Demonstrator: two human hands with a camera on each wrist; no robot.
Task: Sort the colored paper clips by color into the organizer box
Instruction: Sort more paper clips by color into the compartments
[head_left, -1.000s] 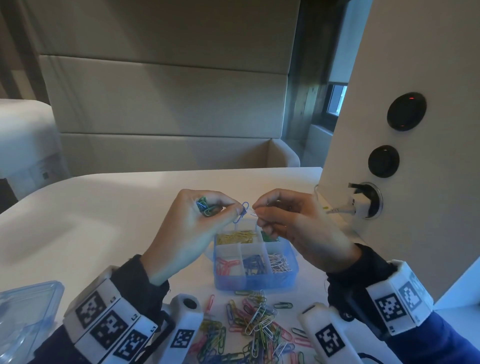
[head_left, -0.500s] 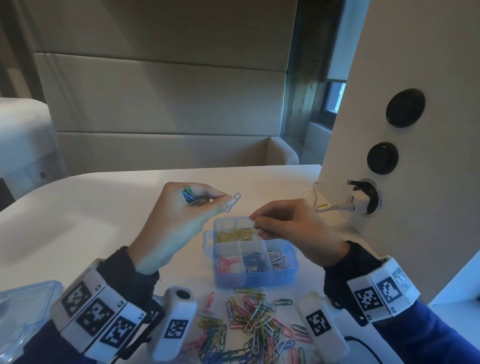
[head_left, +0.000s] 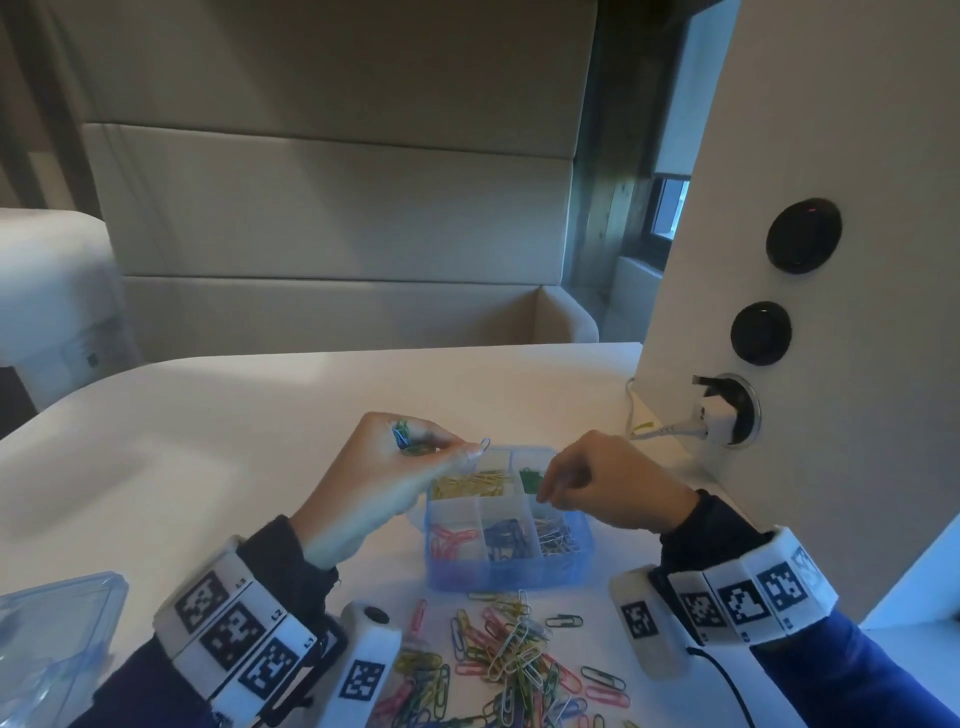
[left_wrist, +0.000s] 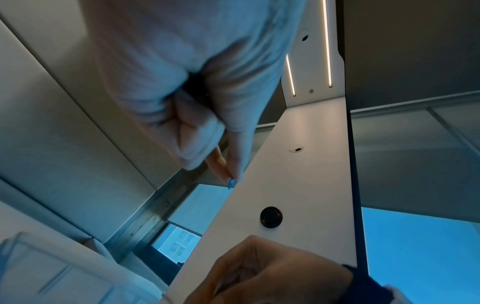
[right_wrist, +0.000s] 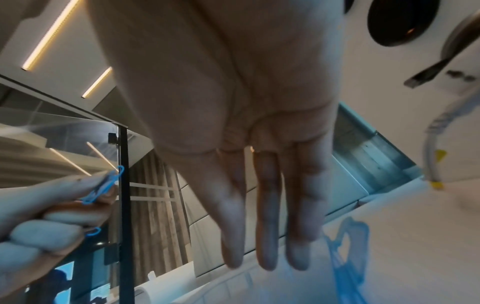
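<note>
My left hand is raised over the left rear of the blue organizer box. It pinches one blue paper clip between thumb and forefinger and keeps a small bundle of blue and green clips in its palm. The same blue clip also shows in the right wrist view. My right hand hangs over the box's right side, fingertips pointing down. Its fingers are straight with nothing visible in them. The compartments hold yellow, green, pink, blue and silver clips.
A loose heap of mixed clips lies on the white table in front of the box. A clear plastic lid sits at the near left. A white pillar with a plug and cable stands close on the right.
My hands have come apart. The right hand went down and right over the box and its fingers have spread straight. The left hand still pinches the blue clip.
</note>
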